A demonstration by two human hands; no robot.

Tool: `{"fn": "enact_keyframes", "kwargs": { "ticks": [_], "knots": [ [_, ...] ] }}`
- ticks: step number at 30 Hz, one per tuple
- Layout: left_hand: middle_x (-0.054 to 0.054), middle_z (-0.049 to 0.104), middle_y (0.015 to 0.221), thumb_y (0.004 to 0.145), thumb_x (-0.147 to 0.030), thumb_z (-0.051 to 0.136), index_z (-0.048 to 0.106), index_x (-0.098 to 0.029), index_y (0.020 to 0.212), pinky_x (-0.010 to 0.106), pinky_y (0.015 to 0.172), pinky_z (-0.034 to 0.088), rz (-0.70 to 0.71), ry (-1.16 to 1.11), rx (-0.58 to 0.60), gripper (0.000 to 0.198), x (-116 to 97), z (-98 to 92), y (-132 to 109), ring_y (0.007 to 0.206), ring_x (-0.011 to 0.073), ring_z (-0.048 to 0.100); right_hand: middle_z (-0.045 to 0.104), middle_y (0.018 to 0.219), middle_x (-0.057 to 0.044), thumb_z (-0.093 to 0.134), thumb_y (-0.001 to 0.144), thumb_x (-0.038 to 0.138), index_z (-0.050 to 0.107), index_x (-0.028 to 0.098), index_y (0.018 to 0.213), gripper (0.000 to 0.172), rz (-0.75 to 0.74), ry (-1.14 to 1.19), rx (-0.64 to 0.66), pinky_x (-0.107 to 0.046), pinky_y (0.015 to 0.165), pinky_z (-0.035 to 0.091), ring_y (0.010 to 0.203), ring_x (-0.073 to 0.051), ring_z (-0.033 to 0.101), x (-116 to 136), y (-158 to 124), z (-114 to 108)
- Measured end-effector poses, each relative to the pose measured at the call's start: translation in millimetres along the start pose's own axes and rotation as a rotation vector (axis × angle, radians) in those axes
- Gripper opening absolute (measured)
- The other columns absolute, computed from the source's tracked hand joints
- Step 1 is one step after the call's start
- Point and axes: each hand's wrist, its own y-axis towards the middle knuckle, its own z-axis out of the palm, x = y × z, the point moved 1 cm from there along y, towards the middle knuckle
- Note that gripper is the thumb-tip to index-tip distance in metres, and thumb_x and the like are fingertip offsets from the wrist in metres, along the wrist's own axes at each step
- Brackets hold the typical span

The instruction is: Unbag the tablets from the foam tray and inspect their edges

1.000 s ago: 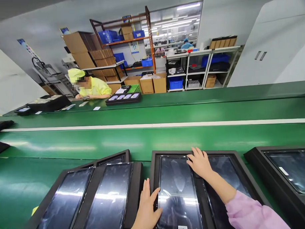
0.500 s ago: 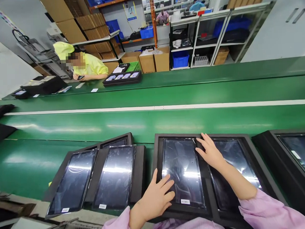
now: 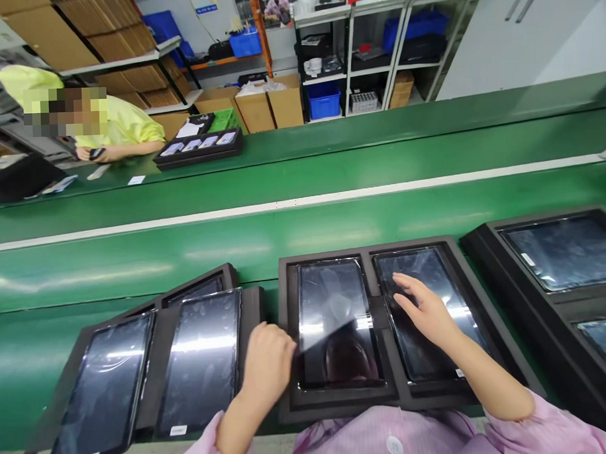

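Observation:
A black foam tray lies on the green belt in front of me with two dark tablets in it. My left hand is curled at the left edge of the left tablet, its fingertips tucked out of sight at that edge. A slanted sheen line crosses that screen. My right hand lies flat on the screen of the right tablet, fingers spread, holding nothing. Pink sleeves cover both my arms.
Another tray with two tablets sits at the left, stacked askew on one below. A third tray is at the right. Across the green belt a person in yellow works beside a tray of phones. Shelves and cartons stand behind.
The view has tilted down. My left hand went from flat on the left tablet to curled at its left edge. My right hand slid from the divider onto the right tablet.

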Motion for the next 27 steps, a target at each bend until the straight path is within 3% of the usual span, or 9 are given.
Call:
{"fn": "enact_keyframes", "kwargs": {
  "ticks": [4,7,10,15,18,20,23,25,27],
  "knots": [
    [0.005,0.062,0.071,0.079,-0.045,0.042,0.054,-0.021,0.067,0.036,0.067,0.048,-0.655,-0.299,-0.187,0.03,42,-4.3,-5,0.071,0.0222,0.058,0.066,0.089,-0.008,0.057,0.071,0.051,0.056,0.019,0.098,0.042,0.243,0.315,-0.002,-0.036,0.065,0.049,0.068,-0.019,0.059,6,3,1],
    [0.005,0.067,0.074,0.073,-0.053,0.05,0.057,-0.02,0.07,0.038,0.077,0.049,-0.833,-0.593,-0.325,0.034,47,0.3,-21,0.077,0.0233,0.062,0.065,0.079,-0.006,0.057,0.07,0.056,0.054,0.017,0.093,0.046,0.281,0.397,0.019,-0.028,0.048,0.044,0.052,-0.013,0.053,13,9,5],
    [0.005,0.071,0.084,0.079,-0.045,0.052,0.051,-0.02,0.067,0.038,0.086,0.049,-0.709,-0.866,-0.436,0.027,29,3.7,-38,0.089,0.0238,0.065,0.064,0.078,-0.005,0.057,0.068,0.058,0.052,0.017,0.091,0.048,0.331,0.482,0.084,-0.025,0.044,0.043,0.052,-0.012,0.056,23,15,15],
    [0.011,0.067,0.112,0.086,-0.02,0.042,0.056,-0.02,0.078,0.04,0.095,0.046,-0.162,-0.685,-0.037,0.016,-8,4.6,-52,0.108,0.0233,0.06,0.065,0.095,-0.011,0.06,0.07,0.053,0.048,0.016,0.105,0.052,0.427,0.538,0.281,-0.028,0.05,0.052,0.069,-0.02,0.066,40,24,39],
    [0.012,0.064,0.117,0.082,-0.015,0.045,0.058,-0.019,0.095,0.052,0.106,0.03,0.142,-0.375,0.172,0.019,-21,11.6,-53,0.115,0.0241,0.055,0.063,0.103,-0.014,0.056,0.076,0.052,0.042,0.015,0.119,0.059,0.455,0.441,0.327,-0.027,0.05,0.053,0.073,-0.02,0.066,46,32,50],
    [0.012,0.064,0.115,0.08,-0.014,0.047,0.057,-0.019,0.104,0.058,0.109,0.018,0.225,-0.208,0.219,0.026,-30,21.2,-56,0.117,0.0248,0.053,0.063,0.102,-0.013,0.055,0.077,0.049,0.04,0.015,0.123,0.059,0.439,0.328,0.338,-0.026,0.047,0.052,0.071,-0.019,0.066,48,38,55],
    [0.012,0.068,0.107,0.08,-0.018,0.046,0.06,-0.016,0.097,0.058,0.109,0.014,0.188,-0.057,-0.011,0.022,-45,37.8,-63,0.113,0.0255,0.056,0.067,0.092,-0.008,0.056,0.077,0.035,0.05,0.018,0.112,0.039,0.405,0.188,0.335,-0.026,0.047,0.05,0.068,-0.019,0.065,50,40,60],
    [0.01,0.071,0.099,0.082,-0.017,0.042,0.062,-0.016,0.088,0.048,0.108,0.029,0.173,0.003,-0.193,0.021,-54,45.7,-67,0.108,0.0228,0.059,0.069,0.086,-0.004,0.053,0.077,0.026,0.057,0.021,0.098,0.022,0.33,0.096,0.34,-0.028,0.057,0.051,0.072,-0.019,0.065,55,32,60],
    [0.007,0.072,0.095,0.084,-0.013,0.039,0.063,-0.017,0.087,0.033,0.098,0.045,0.231,0.041,-0.236,0.025,-60,49.1,-69,0.105,0.0184,0.062,0.07,0.083,0.0,0.049,0.079,0.022,0.062,0.024,0.087,0.015,0.134,0.003,0.486,-0.028,0.066,0.049,0.075,-0.018,0.065,65,15,57]
  ]
}}
